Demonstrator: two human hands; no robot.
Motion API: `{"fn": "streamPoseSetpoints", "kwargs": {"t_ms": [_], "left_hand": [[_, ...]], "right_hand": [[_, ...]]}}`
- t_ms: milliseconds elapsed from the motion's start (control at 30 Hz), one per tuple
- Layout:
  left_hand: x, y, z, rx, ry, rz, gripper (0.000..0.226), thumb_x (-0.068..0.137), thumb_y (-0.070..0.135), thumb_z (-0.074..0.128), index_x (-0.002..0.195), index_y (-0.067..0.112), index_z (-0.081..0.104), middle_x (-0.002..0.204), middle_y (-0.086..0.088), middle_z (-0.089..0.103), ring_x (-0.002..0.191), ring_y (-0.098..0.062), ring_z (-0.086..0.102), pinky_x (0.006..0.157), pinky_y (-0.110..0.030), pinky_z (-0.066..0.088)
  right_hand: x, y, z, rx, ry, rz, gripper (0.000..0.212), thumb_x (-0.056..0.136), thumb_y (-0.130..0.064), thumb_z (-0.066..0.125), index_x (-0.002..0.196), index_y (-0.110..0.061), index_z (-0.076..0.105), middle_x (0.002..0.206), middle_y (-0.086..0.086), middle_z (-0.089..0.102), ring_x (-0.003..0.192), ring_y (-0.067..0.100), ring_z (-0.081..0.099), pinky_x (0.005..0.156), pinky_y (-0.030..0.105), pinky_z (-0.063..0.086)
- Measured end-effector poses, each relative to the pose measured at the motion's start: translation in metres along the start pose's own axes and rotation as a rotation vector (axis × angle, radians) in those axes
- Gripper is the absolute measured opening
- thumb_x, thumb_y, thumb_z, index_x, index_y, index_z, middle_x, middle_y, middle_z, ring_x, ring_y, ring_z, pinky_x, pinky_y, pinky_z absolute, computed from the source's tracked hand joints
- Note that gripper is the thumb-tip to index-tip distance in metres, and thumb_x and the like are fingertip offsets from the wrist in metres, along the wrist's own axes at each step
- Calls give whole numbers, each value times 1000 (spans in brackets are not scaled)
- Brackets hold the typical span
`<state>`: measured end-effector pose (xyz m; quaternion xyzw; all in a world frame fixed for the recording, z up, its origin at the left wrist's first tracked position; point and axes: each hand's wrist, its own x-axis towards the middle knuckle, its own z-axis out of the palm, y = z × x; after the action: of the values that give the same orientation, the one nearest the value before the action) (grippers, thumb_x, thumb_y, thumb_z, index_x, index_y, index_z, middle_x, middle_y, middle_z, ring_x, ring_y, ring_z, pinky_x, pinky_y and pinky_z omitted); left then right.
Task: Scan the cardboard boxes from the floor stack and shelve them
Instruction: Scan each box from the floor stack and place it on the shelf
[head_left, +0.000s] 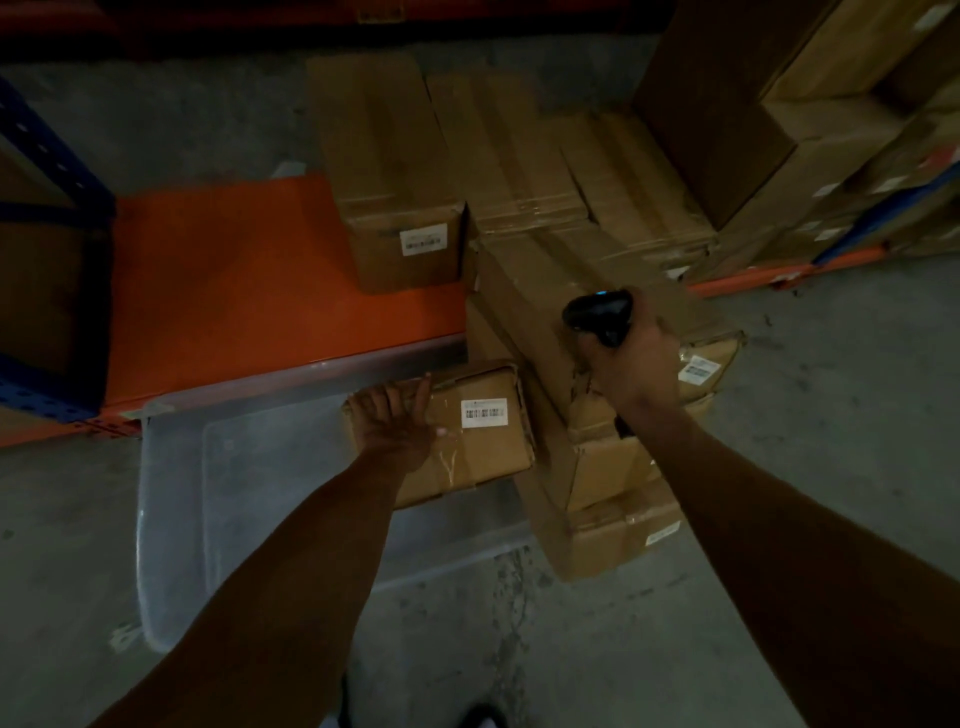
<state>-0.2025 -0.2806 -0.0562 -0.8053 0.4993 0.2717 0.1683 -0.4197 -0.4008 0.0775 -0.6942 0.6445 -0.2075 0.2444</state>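
Observation:
A small cardboard box (483, 447) with a white barcode label (483, 412) sits in a clear plastic bin (171, 519) on the floor. My left hand (397, 423) lies on the box's left end, fingers curled over its top edge. My right hand (631, 358) grips a black handheld scanner (597, 314) above the floor stack of boxes (597, 467), which rises just right of the small box. On the low orange shelf (223, 291) stands a labelled box (395, 182), with more boxes (571, 171) in a row to its right.
A blue rack upright (52, 208) stands at the left by the shelf end. Taller stacked cartons (810, 119) fill the right rear. Bare concrete floor (831, 415) spreads to the right and toward me.

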Motion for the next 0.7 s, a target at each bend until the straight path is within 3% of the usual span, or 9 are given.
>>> {"fn": "streamPoseSetpoints", "kwargs": {"t_ms": [167, 400, 533, 600, 700], "left_hand": [[9, -6, 0, 29, 10, 17, 81, 95, 68, 23, 149, 33, -26, 160, -22, -11, 147, -44, -12, 113, -64, -7], [19, -12, -7, 14, 9, 49, 80, 95, 68, 21, 149, 33, -27, 159, -25, -16, 146, -45, -14, 114, -65, -6], [25, -15, -7, 28, 14, 51, 80, 94, 69, 20, 149, 34, -27, 159, -24, -16, 146, -45, -13, 114, -65, -6], [23, -15, -8, 22, 14, 61, 80, 95, 69, 20, 149, 34, -27, 159, -25, -17, 146, -45, -14, 114, -65, -7], [23, -16, -7, -39, 7, 85, 79, 96, 67, 22, 149, 34, -25, 159, -24, -18, 146, -44, -17, 113, -64, -12]], "right_hand": [[34, -13, 8, -342, -79, 85, 68, 91, -37, 71, 147, -15, 38, 130, 20, 62, 116, 40, 62, 88, 47, 52], [37, -6, 17, -397, -101, 125, 91, 88, -35, 73, 156, -17, 15, 124, 21, 64, 109, 42, 65, 84, 47, 52], [35, -2, 13, -349, -115, 129, 98, 85, -37, 77, 157, -18, 13, 130, 21, 60, 114, 42, 61, 86, 47, 50], [30, -7, 10, -352, -51, 67, 102, 81, -48, 78, 156, -15, 17, 140, 23, 48, 127, 43, 49, 98, 53, 45], [5, -23, 20, -329, 134, -236, 85, 84, -53, 72, 147, -10, 36, 141, 22, 45, 128, 39, 43, 107, 54, 40]]}}
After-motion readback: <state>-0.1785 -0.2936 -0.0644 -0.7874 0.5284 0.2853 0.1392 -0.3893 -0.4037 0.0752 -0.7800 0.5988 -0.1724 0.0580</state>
